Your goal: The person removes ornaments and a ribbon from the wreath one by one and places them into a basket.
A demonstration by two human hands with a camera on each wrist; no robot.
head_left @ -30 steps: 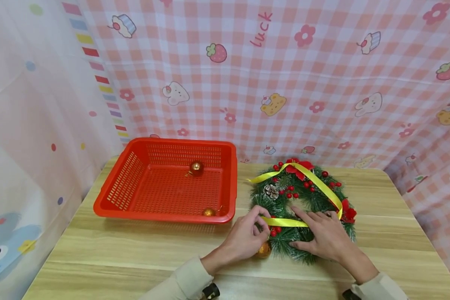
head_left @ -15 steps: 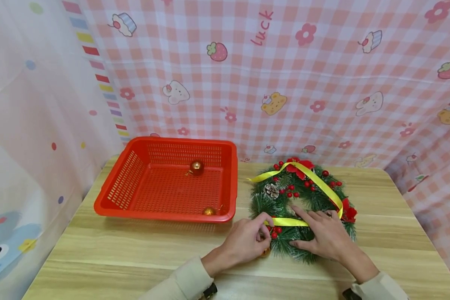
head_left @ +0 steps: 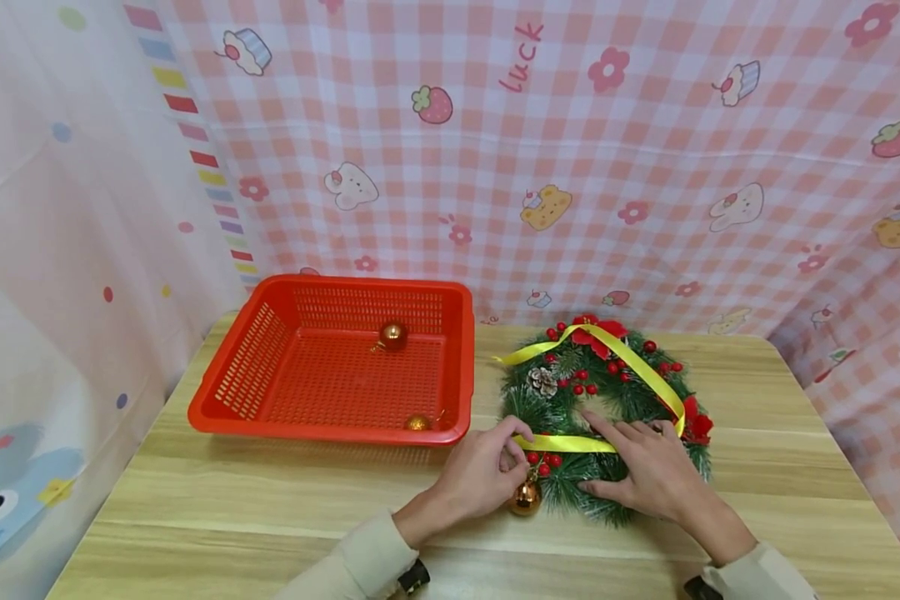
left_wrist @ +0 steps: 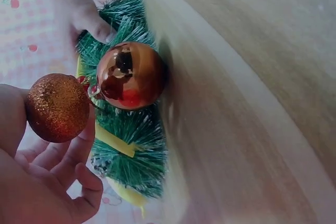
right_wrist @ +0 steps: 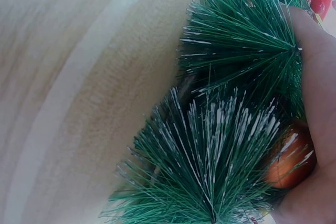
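A green wreath [head_left: 555, 487] with red berries, red flowers and a pinecone lies at the right of the table. Yellow ribbon [head_left: 570, 443] loops over it. My left hand [head_left: 480, 471] is at the wreath's near left edge; in the left wrist view, its thumb and curled fingers hold a glittery copper bauble [left_wrist: 58, 108], hidden under the hand in the head view. Beside it a shiny copper bauble [head_left: 526, 497] sits against the wreath's edge. My right hand [head_left: 652, 475] grips the wreath's near right side across the ribbon. Under that hand, another copper bauble [right_wrist: 291, 156] shows among the needles.
To the left of the wreath, a red plastic basket [head_left: 330, 433] stands on the wooden table [head_left: 270, 517]. Inside are a shiny copper bauble [head_left: 393, 336] and a glittery gold one [head_left: 417, 423]. A checked curtain [head_left: 450, 183] hangs behind the table.
My left hand moved a little right, then back left. The shiny bauble at the wreath's near left edge now shows fully. My right hand has stayed in place on the wreath.
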